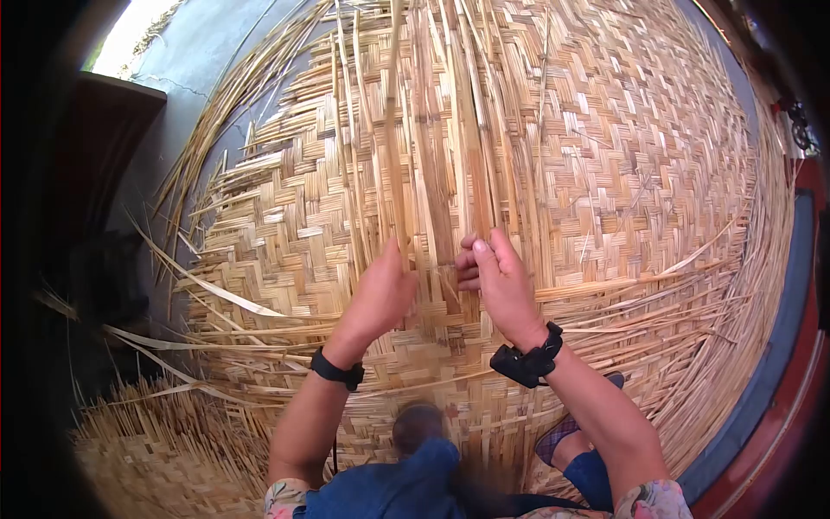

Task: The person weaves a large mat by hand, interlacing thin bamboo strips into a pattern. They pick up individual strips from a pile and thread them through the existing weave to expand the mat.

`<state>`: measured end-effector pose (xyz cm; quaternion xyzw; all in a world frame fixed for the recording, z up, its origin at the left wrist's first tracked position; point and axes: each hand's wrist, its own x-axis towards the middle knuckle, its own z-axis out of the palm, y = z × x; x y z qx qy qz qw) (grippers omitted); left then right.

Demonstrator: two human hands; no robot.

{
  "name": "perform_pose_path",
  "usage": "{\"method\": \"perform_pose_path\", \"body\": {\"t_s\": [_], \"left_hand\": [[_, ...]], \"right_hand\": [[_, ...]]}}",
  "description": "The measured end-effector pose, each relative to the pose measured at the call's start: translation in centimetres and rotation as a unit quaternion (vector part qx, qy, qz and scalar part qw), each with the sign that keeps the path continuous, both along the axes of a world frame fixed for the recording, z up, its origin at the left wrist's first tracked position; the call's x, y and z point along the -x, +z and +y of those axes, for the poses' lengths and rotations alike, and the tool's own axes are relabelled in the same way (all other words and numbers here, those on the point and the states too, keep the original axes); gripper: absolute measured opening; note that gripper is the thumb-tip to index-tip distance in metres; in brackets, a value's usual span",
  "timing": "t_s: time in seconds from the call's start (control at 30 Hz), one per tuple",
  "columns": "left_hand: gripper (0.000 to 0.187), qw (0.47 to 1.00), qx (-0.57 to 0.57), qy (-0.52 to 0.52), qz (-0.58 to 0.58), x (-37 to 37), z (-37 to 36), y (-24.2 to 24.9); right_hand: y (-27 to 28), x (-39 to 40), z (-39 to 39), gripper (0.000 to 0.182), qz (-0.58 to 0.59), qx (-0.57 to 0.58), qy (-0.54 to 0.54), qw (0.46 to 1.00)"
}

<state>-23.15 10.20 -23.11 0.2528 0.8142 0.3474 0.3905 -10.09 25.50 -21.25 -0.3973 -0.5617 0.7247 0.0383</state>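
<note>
A large mat (640, 156) of split cane or reed strips, woven in a zigzag pattern, spreads on the floor in front of me. Over its middle, my left hand (382, 292) is closed on a long strip (395, 164) that runs away from me; the hand is slightly blurred and its fingertips are partly hidden. My right hand (503, 285) pinches another long strip (476, 156) between thumb and curled fingers. Several loose strips (424, 173) lie lengthwise between and beside the hands. Unwoven strips (605, 311) cross the mat sideways near my wrists.
Loose strip ends (251, 86) fan out past the mat's left edge onto the grey floor (186, 52). Dark furniture (108, 130) stands at the left. A blue-grey and red ledge (769, 372) borders the right side. My shoe (558, 437) rests on the mat.
</note>
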Motion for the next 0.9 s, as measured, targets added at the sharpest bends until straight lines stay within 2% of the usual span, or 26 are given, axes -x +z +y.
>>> {"method": "perform_pose_path", "body": {"t_s": [0.03,0.13,0.23,0.27,0.33,0.37,0.4,0.5,0.53,0.6,0.63,0.67,0.7,0.73,0.77,0.8,0.9], "left_hand": [[0.037,0.999,-0.015,-0.003,-0.033,0.9,0.7,0.2],[0.045,0.948,0.012,0.053,-0.313,2.6,1.6,1.2],[0.048,0.931,-0.030,0.065,-0.358,3.1,1.5,1.6],[0.043,0.920,-0.121,0.093,-0.360,2.3,0.7,0.1],[0.041,0.953,-0.187,0.039,-0.235,2.3,0.2,-0.1],[0.036,0.927,-0.235,0.125,-0.263,1.8,0.1,0.5],[0.031,0.892,-0.287,0.205,-0.283,1.2,0.0,1.2],[0.023,0.859,-0.369,0.340,-0.097,2.1,-4.4,2.4],[0.021,0.868,-0.346,0.350,-0.062,1.7,-6.0,2.3],[0.017,0.881,-0.296,0.369,0.010,0.2,-9.5,1.3],[0.014,0.878,-0.269,0.394,-0.030,-0.6,-10.3,1.5],[0.011,0.873,-0.244,0.415,-0.073,-1.5,-10.6,1.5],[0.008,0.866,-0.219,0.433,-0.118,-2.0,-10.7,1.4],[0.008,0.856,-0.201,0.464,-0.107,-2.1,-10.5,2.7],[0.010,0.824,-0.253,0.490,-0.131,-1.9,-11.3,2.0],[0.012,0.786,-0.300,0.518,-0.153,-1.6,-12.9,0.5],[0.018,0.764,-0.340,0.508,-0.208,-1.4,-14.4,-0.7]], "right_hand": [[0.5,0.1,-0.1,0.025,-0.004,0.014,-0.018,1.000],[0.0,0.7,0.6,0.026,-0.041,-0.019,0.054,0.998],[-1.5,1.1,1.1,0.026,-0.040,-0.095,0.167,0.980],[-1.8,1.3,1.5,0.026,-0.029,-0.133,0.209,0.968],[-1.3,1.7,2.8,0.027,-0.037,-0.119,0.349,0.929],[-0.8,1.8,3.2,0.028,-0.041,-0.109,0.416,0.902],[-1.8,1.6,3.4,0.022,-0.053,-0.097,0.390,0.914],[1.1,1.0,4.3,0.015,-0.025,-0.089,0.279,0.956],[2.0,0.3,4.3,0.007,0.000,-0.124,0.262,0.957],[3.3,-0.9,4.4,0.009,-0.098,-0.188,0.360,0.909],[3.7,-1.4,4.1,0.011,-0.147,-0.219,0.403,0.876],[3.0,-1.9,3.3,0.016,-0.148,-0.292,0.444,0.834],[2.9,-2.2,3.1,0.017,-0.134,-0.394,0.463,0.782],[3.7,-1.7,2.6,0.018,-0.120,-0.492,0.477,0.718],[4.4,-1.0,2.1,0.019,-0.103,-0.583,0.488,0.642],[5.1,-0.5,1.1,0.023,-0.068,-0.619,0.434,0.651],[4.5,3.3,-4.1,0.026,0.133,-0.458,0.350,0.806]]}}
